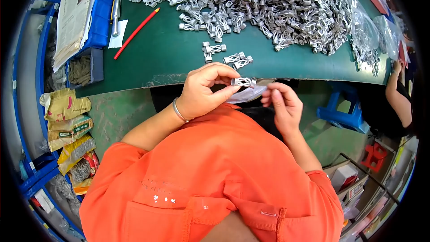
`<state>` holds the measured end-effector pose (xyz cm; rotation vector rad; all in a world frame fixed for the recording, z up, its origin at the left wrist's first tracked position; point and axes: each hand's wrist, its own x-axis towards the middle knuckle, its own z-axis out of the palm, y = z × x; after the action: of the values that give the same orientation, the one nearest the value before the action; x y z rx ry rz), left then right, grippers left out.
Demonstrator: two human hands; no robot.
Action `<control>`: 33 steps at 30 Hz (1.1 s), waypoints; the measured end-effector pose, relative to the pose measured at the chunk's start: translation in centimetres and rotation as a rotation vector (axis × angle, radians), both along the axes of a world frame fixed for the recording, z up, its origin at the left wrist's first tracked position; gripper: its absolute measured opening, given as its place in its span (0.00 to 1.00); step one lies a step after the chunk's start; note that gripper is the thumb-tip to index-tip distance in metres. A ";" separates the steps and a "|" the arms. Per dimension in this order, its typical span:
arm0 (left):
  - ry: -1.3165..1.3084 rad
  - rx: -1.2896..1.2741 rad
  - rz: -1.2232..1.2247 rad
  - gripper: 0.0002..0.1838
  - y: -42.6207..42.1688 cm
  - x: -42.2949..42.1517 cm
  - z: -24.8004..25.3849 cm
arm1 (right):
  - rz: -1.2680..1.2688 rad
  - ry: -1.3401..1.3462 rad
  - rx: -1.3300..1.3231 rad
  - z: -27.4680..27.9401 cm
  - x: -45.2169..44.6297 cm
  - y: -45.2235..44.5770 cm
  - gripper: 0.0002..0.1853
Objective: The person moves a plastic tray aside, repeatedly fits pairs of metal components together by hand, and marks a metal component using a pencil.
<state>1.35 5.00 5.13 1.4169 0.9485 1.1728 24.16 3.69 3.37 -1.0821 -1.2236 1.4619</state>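
Between the thumb and fingers of my left hand (pixel 204 90) is a small silver metal cage-like part (pixel 244 82) with ribbed ends and open twisted bars. It is held just off the table's front edge, pointing to the right. My right hand (pixel 284 104) is a little to the right, apart from that part, its fingers curled with thumb and fingertips close together; I cannot make out whether anything is in them. A few similar loose metal parts (pixel 214 48) lie on the green table (pixel 156 58) just beyond my left hand. A large heap of them (pixel 286 9) covers the back.
A red pencil (pixel 136 33) lies left on the table, near a blue bin (pixel 102 11) with newspapers. Plastic bags (pixel 365 24) lie at the right. A blue stool (pixel 342 110) stands below, near another person's arm (pixel 398 98). Sacks (pixel 67 125) line the left.
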 end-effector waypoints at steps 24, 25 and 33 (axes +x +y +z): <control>0.111 -0.195 -0.031 0.06 -1.4 -1.2 -0.3 | 0.128 -0.262 0.571 1.5 -4.5 2.1 0.10; 0.112 -0.194 -0.029 0.06 -1.4 -1.5 -0.3 | 0.130 -0.261 0.573 1.5 -4.2 2.3 0.10; 0.340 0.133 0.106 0.06 -1.8 -1.9 -0.6 | 0.021 -0.684 0.726 0.8 -3.6 5.3 0.09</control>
<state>-0.59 3.19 4.55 1.7273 1.2108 1.1081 20.58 9.02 4.19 -1.0592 -2.0293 0.5310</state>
